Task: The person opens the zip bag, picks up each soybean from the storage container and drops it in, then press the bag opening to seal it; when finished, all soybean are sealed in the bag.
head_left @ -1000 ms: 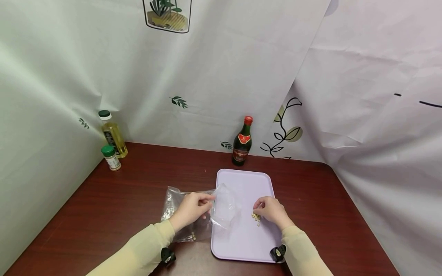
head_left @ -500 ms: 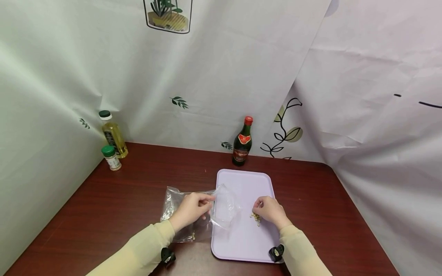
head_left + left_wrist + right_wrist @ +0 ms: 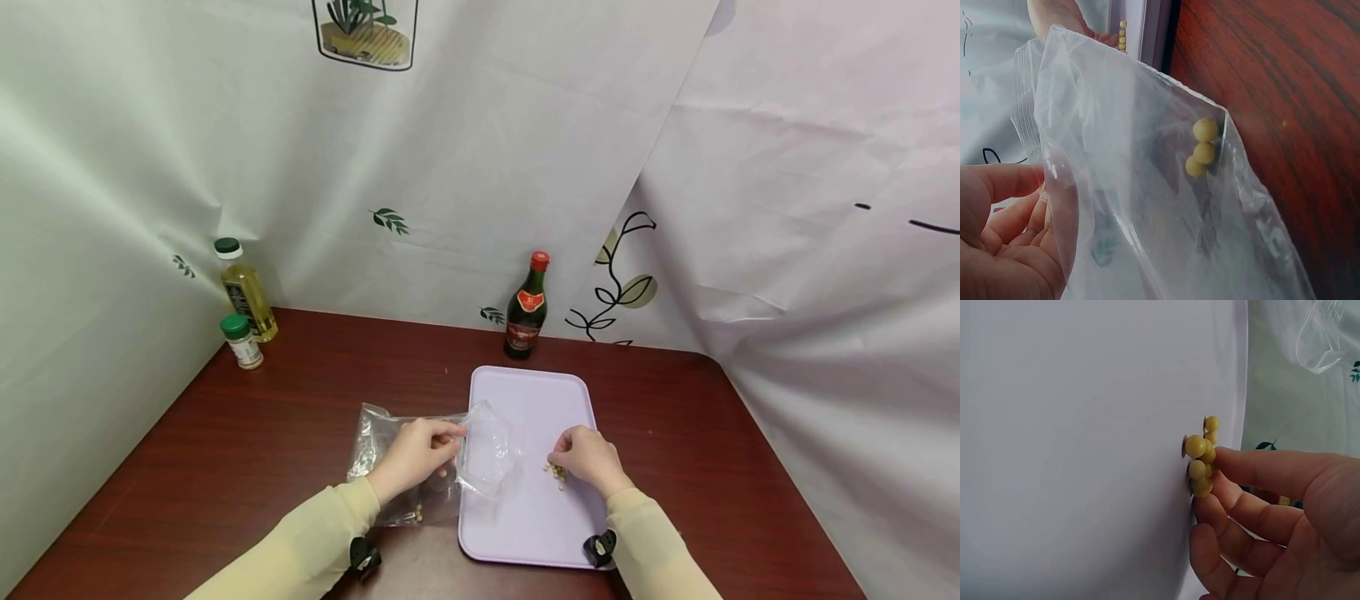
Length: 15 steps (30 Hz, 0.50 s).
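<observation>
My left hand (image 3: 422, 450) pinches the edge of a clear plastic bag (image 3: 1129, 156) between thumb and fingers. Three yellow soybeans (image 3: 1204, 153) lie inside the bag at its lower corner in the left wrist view. The bag's mouth end overlaps the left side of a pale purple tray (image 3: 525, 521). Over the tray's right side, my right hand (image 3: 588, 457) bends down to a small cluster of loose soybeans (image 3: 1196, 447). In the right wrist view its thumb and curled fingers pinch at the cluster's near side, partly hiding the beans there.
A dark green bottle (image 3: 525, 312) with a red cap stands just behind the tray. At the back left are an oil bottle (image 3: 251, 300) and a green-capped spice jar (image 3: 243, 346). A printed cloth (image 3: 450, 167) hangs behind the dark red wooden table (image 3: 300, 400).
My right hand has shifted slightly left and down on the bean cluster, and a few beans have moved with its fingertips. My left hand and the bag stay nearly still.
</observation>
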Available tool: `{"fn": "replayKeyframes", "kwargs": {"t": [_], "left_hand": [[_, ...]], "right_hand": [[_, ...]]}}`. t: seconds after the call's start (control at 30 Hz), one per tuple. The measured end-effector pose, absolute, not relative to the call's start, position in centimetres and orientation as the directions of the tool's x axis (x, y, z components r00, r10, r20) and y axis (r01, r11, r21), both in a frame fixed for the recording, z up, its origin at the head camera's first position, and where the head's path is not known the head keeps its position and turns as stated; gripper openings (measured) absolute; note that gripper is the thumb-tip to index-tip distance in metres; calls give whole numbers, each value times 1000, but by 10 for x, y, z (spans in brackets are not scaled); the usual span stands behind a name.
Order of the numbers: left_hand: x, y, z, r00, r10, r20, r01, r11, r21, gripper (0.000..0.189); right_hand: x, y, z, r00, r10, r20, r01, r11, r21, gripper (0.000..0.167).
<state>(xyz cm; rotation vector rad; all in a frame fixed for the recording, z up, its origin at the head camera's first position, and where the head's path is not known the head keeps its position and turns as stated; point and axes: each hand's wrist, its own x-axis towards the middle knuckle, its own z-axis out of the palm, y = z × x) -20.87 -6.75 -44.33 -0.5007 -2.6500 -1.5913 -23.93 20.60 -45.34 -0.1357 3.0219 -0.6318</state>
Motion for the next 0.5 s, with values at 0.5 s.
{"fn": "replayKeyframes", "kwargs": {"t": [0.5], "left_hand": [[-208, -64, -444, -948, 265, 176, 279, 429, 859, 23]], "right_hand": [[-235, 207, -448, -995, -93, 21, -92, 885, -456, 16]]}}
